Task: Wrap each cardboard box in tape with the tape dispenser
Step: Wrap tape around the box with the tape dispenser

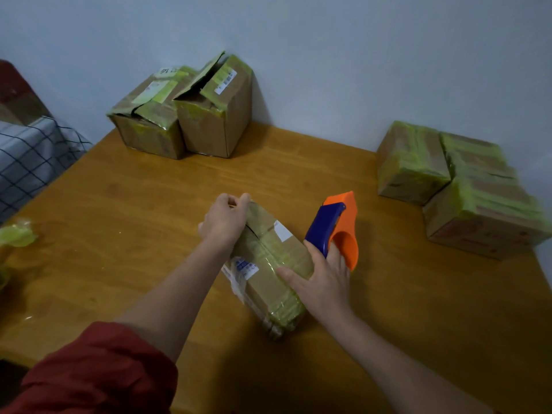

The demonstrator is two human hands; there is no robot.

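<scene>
One box (pixel 263 279) lies at mid-table, long axis running away from the viewer, its near end toward the table's front edge. Yellow-green tape (pixel 270 245) runs along its top seam and bands its near end, while bare cardboard and two white labels show between, so this box appears partly wrapped. The left hand (pixel 227 219) has its fingers curled over the far end of the box; whether it also pinches a loose tape end cannot be told. The right hand (pixel 322 282) grips the orange-and-blue dispenser (pixel 337 228) just beside the box's right side, its thumb stretched flat across the top face. Progress, judged from the layout: the three right boxes (pixel 412 165), stacked close together near the wall, are heavily banded and look finished; the two back boxes (pixel 185 115), touching each other at the far edge, carry some tape but have raised, gaping flaps and probably await wrapping. A crumpled scrap (pixel 16 234) of tape rests at the left edge of the wooden table (pixel 134 234). A red sleeve (pixel 89 372) covers the left upper arm; a checked cloth (pixel 30 156) lies beyond the table's left side.
</scene>
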